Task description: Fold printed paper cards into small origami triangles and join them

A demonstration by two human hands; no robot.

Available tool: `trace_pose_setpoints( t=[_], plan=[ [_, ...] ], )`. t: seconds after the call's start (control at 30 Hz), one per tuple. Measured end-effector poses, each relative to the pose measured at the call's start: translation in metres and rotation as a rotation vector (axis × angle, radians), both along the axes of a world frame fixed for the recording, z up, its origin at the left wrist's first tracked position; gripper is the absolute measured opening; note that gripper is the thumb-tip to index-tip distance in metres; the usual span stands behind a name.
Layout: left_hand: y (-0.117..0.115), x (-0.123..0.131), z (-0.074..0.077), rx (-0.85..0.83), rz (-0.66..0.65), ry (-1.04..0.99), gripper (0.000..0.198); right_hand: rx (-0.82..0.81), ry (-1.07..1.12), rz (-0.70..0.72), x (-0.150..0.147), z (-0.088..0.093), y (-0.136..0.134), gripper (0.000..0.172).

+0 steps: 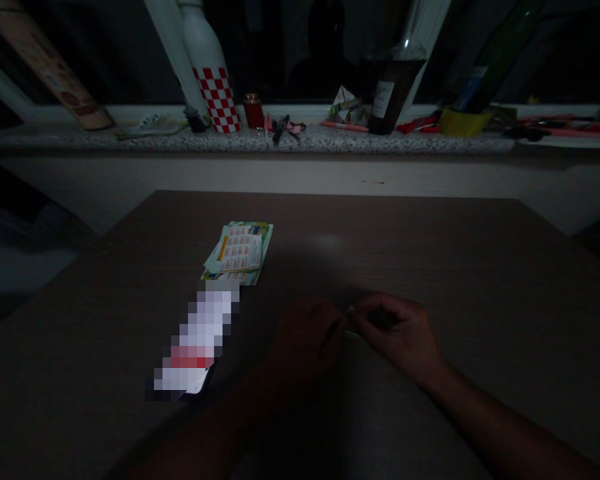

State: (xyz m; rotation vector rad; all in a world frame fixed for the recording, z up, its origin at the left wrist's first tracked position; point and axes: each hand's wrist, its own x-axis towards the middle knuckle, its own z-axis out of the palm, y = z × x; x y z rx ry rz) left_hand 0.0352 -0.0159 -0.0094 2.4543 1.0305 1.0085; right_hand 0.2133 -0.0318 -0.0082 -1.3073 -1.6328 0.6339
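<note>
In the dim middle of the table, my right hand (403, 333) pinches a thin pale piece (351, 310) between thumb and fingertips. My left hand (307, 333) is curled at the other side of it, fingers closed, in deep shadow. Most of the piece is hidden by the fingers; a pale edge shows below, and its kind is too dark to make out. To the left lies a loose stack of printed green and white cards (240, 250) with rows of orange marks. A lit phone (200, 340), its screen blurred out, lies just in front of the stack.
Behind the brown table (430, 247) runs a speckled stone windowsill (300, 141). On it stand a red-and-white checkered bottle (219, 93), a red jar (253, 111), a dark labelled container (384, 100) and a green bottle (495, 63) in a yellow holder, among pens and small items.
</note>
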Motion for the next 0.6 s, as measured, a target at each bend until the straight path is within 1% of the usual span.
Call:
trace_pose_setpoints(
  t=[0.17,0.27,0.4,0.6],
  plan=[
    [-0.002,0.001,0.001,0.086,-0.035,-0.055,0.011,-0.126,0.125,-0.029,-0.002,-0.002,0.001,0.011],
    [-0.001,-0.001,0.0,0.149,-0.056,-0.067,0.008,-0.212,0.18,-0.023,0.0,-0.004,0.002,0.014],
    [-0.001,-0.004,0.0,0.191,-0.057,-0.065,0.011,-0.299,0.208,0.008,0.005,-0.004,0.005,0.014],
    [-0.004,-0.007,0.002,0.223,-0.053,-0.078,0.014,-0.392,0.208,0.087,0.012,0.005,0.007,0.009]
  ],
)
